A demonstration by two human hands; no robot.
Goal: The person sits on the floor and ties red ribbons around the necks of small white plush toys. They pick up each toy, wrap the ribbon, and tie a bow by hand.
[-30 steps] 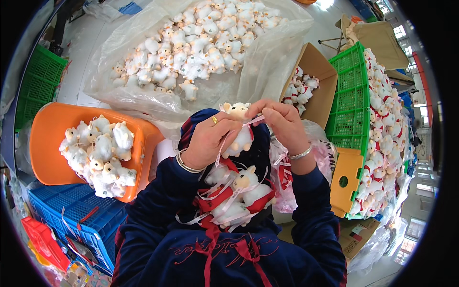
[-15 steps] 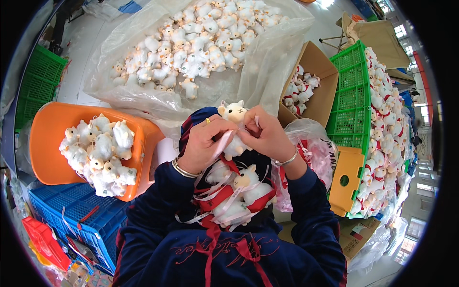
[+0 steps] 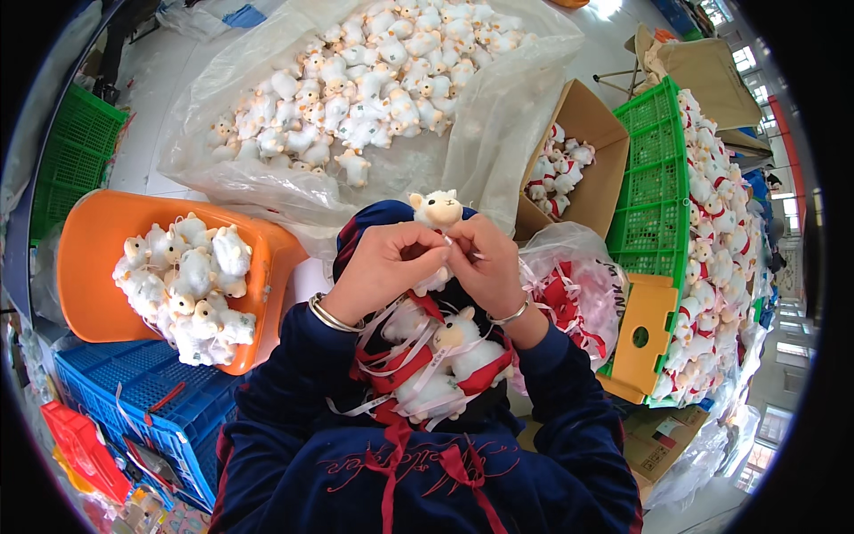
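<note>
A small white plush sheep (image 3: 438,209) stands upright over my lap, its cream face above my fingers and its body largely covered by my hands. My left hand (image 3: 391,262) is closed, fingertips pinching a pale ribbon (image 3: 448,239) at the toy's neck. Against it, my right hand (image 3: 487,264) pinches the same ribbon, with a short bit showing beside its fingers. Below, on my lap, lie several more plush sheep (image 3: 431,392) with red cloth pieces (image 3: 487,375) and pale printed ribbons around them.
Ahead, a plastic sheet (image 3: 405,169) bears a heap of white plush sheep. At left, an orange chair (image 3: 93,267) holds more, beside a blue crate (image 3: 160,378). To the right are a bag of red pieces (image 3: 578,303), a cardboard box (image 3: 596,147) and a green crate (image 3: 654,178).
My hands have come closer together at the toy's neck, and the long ribbon end beside my left hand no longer shows. My right forearm has shifted left, uncovering more of the bag.
</note>
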